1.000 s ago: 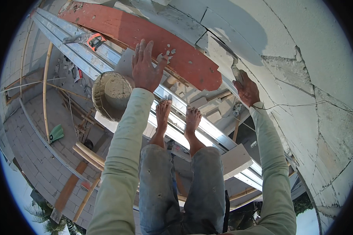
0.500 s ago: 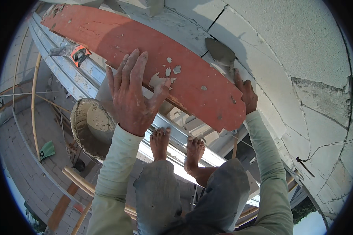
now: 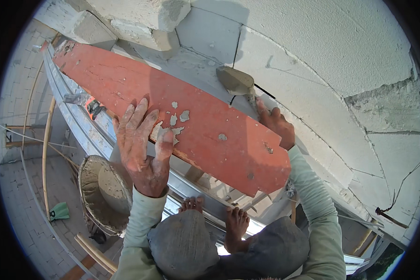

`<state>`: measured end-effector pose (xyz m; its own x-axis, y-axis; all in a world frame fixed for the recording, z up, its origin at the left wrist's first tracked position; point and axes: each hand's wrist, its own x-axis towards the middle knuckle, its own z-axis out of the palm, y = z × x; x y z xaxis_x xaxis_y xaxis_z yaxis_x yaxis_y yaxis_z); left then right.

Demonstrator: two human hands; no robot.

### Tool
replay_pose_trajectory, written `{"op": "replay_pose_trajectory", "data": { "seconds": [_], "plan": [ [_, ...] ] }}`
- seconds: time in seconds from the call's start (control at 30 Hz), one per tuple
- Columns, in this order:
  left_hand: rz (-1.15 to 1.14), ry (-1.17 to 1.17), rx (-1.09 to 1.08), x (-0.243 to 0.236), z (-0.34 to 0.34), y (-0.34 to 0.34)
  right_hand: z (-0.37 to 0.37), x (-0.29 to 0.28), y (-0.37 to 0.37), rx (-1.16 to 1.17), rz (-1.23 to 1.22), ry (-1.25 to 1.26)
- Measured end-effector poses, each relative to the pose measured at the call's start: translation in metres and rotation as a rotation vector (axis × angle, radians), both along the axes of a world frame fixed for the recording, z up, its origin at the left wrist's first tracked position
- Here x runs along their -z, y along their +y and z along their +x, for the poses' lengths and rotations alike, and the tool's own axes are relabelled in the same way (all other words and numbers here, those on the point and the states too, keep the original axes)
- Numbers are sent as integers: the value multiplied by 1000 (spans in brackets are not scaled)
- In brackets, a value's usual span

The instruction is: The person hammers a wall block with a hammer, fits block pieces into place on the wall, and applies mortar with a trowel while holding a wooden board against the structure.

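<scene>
A long red board (image 3: 210, 126) with chipped paint lies slantwise against the pale block wall (image 3: 294, 70). My left hand (image 3: 144, 154) rests on the board's near edge, fingers stretched out over its face and holding nothing. At the far side my right hand (image 3: 277, 126) is closed round the handle of a trowel (image 3: 235, 80). Grey mortar coats the trowel's blade, which is over the wall blocks near an upright joint just beyond the board. The right palm and most of the handle are hidden.
A mortar-caked bucket (image 3: 89, 186) stands left of my left forearm. An orange-and-black tool (image 3: 93, 107) lies by metal channels (image 3: 63, 91). Loose pale blocks (image 3: 140, 18) sit at the far left. A wire-bound rod (image 3: 391, 217) juts from the wall at right. Below are poles and brick paving.
The trowel and my right hand have moved left along the far side of the board. My left hand stays on the board. The view has shifted, and my knees appear closer to the board.
</scene>
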<state>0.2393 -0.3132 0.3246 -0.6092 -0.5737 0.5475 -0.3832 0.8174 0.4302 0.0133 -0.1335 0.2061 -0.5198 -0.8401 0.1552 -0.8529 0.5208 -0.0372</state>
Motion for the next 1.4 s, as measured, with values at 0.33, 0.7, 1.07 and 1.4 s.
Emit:
{"op": "replay_pose_trajectory", "data": {
  "seconds": [0.33, 0.7, 1.07, 1.4],
  "plan": [
    [0, -13, -31, -1, 6, -1, 9, -9, 9, -81, -55, -154],
    [-51, -37, -17, 8, 11, -7, 3, -26, -33, -138, 105, -241],
    [-19, -26, -27, 11, 11, -8, 7, -12, -27, -161, 103, -121],
    [-6, -8, -9, 12, 8, -7, 5, -21, -33, -143, 76, -166]
  ]
}}
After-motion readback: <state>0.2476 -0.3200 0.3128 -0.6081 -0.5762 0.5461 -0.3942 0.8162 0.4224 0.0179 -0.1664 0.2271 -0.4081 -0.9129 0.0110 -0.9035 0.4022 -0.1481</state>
